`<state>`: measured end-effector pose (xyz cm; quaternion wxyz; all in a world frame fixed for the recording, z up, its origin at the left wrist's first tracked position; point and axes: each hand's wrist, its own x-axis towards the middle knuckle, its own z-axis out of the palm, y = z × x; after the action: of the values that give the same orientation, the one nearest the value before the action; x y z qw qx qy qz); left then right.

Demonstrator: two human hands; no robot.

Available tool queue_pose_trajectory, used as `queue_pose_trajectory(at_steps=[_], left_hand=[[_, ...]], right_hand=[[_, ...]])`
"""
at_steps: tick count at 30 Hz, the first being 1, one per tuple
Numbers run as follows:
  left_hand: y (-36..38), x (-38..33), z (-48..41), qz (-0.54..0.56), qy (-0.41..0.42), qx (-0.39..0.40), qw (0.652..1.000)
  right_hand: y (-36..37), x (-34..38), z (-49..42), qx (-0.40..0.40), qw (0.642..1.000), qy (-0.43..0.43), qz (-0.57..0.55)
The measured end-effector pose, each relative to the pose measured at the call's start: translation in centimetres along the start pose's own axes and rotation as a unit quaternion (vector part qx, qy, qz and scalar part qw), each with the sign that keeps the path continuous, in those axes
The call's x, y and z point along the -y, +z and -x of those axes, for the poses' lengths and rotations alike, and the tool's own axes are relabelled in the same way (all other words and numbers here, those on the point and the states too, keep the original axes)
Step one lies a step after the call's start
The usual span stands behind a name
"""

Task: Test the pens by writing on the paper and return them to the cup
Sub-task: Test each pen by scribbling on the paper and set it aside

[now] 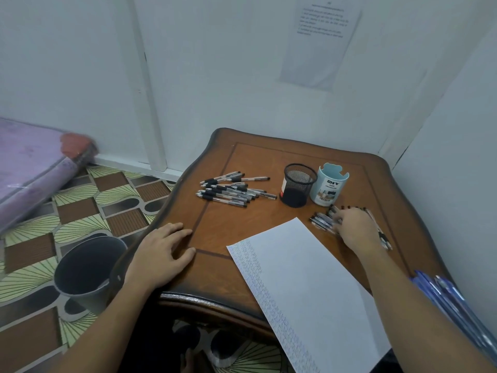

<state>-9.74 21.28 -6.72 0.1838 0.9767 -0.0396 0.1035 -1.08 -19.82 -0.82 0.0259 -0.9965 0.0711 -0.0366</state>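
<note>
On the wooden table (242, 162), my left hand (161, 254) lies flat near the left edge, fingers straight and spread, holding nothing. My right hand (355, 230) rests on a small heap of pens (321, 220) just right of the pale blue cup (329, 185), fingers bent down among them (whether they pinch one, I cannot tell). A black mesh cup (298, 184) stands just beside the blue one, and a bigger pile of pens (231, 188) lies to its left. The paper (304, 278), written along its left margin, lies between my arms.
</note>
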Motion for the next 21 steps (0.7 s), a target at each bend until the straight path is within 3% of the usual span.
queue_pose_trajectory(at_steps=[3,5,9,13,21], left_hand=[[0.1,0.2,-0.1,-0.004,-0.001,-0.003,1.0],[0.2,0.3,-0.2,-0.001,0.0,-0.009,1.0],[0.2,0.3,-0.1,0.003,0.002,-0.01,1.0],[0.2,0.3,-0.1,0.003,-0.002,-0.005,1.0],[0.2,0.4,-0.1,0.003,0.001,0.0,1.0]], right_hand=[[0.2,1.5,-0.1,-0.041,0.998,-0.03,0.039],[0.5,3.5,-0.3,-0.04,0.996,-0.077,-0.031],[0.9,9.5,0.0,0.08,0.959,-0.142,-0.23],[2.5,15.8,-0.2,0.1,0.95,-0.207,-0.213],[3.7,18.6,-1.1,0.064,0.963,-0.168,-0.199]])
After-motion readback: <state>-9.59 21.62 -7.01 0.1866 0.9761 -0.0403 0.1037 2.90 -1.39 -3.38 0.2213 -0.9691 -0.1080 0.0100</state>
